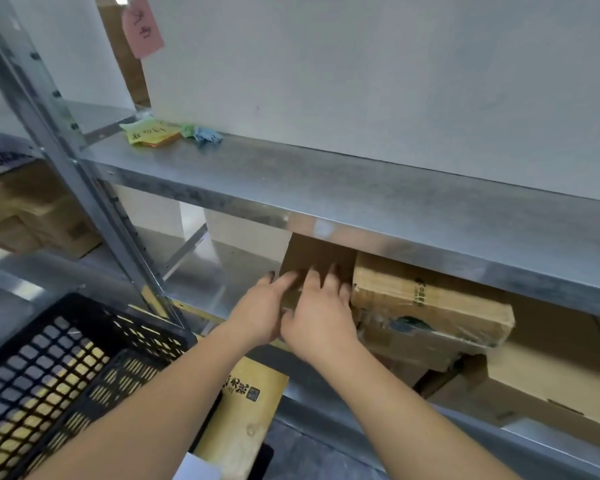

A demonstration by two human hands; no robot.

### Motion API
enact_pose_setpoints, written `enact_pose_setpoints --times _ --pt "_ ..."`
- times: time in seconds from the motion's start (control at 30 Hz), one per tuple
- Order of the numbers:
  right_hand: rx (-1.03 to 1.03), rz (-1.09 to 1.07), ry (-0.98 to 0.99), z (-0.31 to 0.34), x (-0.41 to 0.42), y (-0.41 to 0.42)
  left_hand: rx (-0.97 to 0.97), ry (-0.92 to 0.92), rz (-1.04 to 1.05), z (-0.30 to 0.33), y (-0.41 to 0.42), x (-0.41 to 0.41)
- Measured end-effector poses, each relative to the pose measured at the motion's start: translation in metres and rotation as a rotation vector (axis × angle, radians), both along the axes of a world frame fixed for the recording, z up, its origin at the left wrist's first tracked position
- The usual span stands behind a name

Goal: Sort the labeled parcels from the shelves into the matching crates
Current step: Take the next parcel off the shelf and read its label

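Forearms enter from bottom of frame, both reaching under the metal shelf [326, 181] into the lower bay. Black lattice crate [49, 368] sits at lower left, just beside the left forearm, yellow showing through its mesh. Flat tan box with printed characters [246, 407] lies below the arms, next to the crate's right edge. Left hand [257, 313] and right hand [319, 317] are side by side and touching, fingers extended and laid flat against the front of a small brown parcel [317, 258]; left fingertips at its left edge, right fingers spread over its lower face. Whether either hand has actually closed a grip on it, cannot tell. That parcel stands on the lower shelf, top tucked just under the shelf lip. Immediately right of it, touching, a tape-wrapped cardboard parcel [430, 306] rests on more cartons stacked further right. On the upper shelf, yellow and orange sticky notes [149, 135] with a crumpled blue scrap beside them. Pink handwritten note [142, 27] is stuck at top left on a white panel. More brown boxes [32, 216] blurred in the bay at far left
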State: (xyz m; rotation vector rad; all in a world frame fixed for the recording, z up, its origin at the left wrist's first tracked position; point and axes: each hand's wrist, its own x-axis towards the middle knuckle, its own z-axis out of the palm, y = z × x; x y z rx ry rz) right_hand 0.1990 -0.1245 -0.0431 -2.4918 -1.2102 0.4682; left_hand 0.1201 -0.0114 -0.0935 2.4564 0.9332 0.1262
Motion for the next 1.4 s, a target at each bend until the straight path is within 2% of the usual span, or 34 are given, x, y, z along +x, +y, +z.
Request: enact_pose_setpoints --times 0.13,0.23,0.3,0.4,0.5,0.57,0.67,0.8,0.9,1.0,1.07,1.13,1.23,1.33,1.4 --pt "-0.098 -0.018 -0.018 -0.002 0.001 0.009 -0.019 -0.248 -0.011 -0.003 0.008 -0.001" --pt "-0.148 -0.036 -0.043 -0.006 -0.002 0.012 0.086 -0.307 -0.011 -0.006 0.013 -0.012" --pt "-0.153 -0.052 -0.041 -0.008 -0.007 0.015 0.085 -0.331 -0.009 -0.006 0.012 -0.026" --pt "-0.068 -0.105 0.028 -0.011 -0.013 0.018 0.055 -0.317 0.020 -0.006 0.013 -0.047" --pt "0.035 -0.162 0.059 -0.018 -0.012 0.015 -0.070 -0.305 0.075 0.000 0.014 -0.064" --pt "0.021 -0.173 0.092 -0.020 -0.009 0.011 -0.176 -0.308 0.081 0.003 0.016 -0.069" --pt "-0.008 -0.141 0.197 -0.021 -0.006 0.008 -0.210 -0.296 0.058 -0.006 0.022 -0.071" --pt "0.004 -0.034 0.201 -0.025 -0.012 0.002 -0.302 -0.224 0.041 -0.014 0.018 -0.083" --pt "-0.003 0.037 0.197 -0.022 -0.019 -0.008 -0.310 -0.174 -0.012 -0.012 0.013 -0.098" --pt "0.004 0.075 0.153 -0.019 -0.030 -0.016 -0.326 -0.191 -0.052 -0.008 0.002 -0.117" --pt "0.053 0.085 0.151 -0.018 -0.040 -0.022 -0.266 -0.231 -0.039 -0.005 -0.005 -0.131" --pt "0.157 0.079 0.150 -0.017 -0.048 -0.026 -0.193 -0.277 0.010 0.001 -0.009 -0.144" --pt "0.239 0.078 0.163 -0.010 -0.057 -0.029 -0.126 -0.251 0.094 0.016 -0.016 -0.162" --pt "0.205 0.120 0.278 0.001 -0.063 -0.029 -0.174 -0.228 0.173 0.035 -0.023 -0.178" --pt "0.188 0.147 0.286 0.010 -0.066 -0.027 -0.196 -0.190 0.199 0.047 -0.030 -0.187"
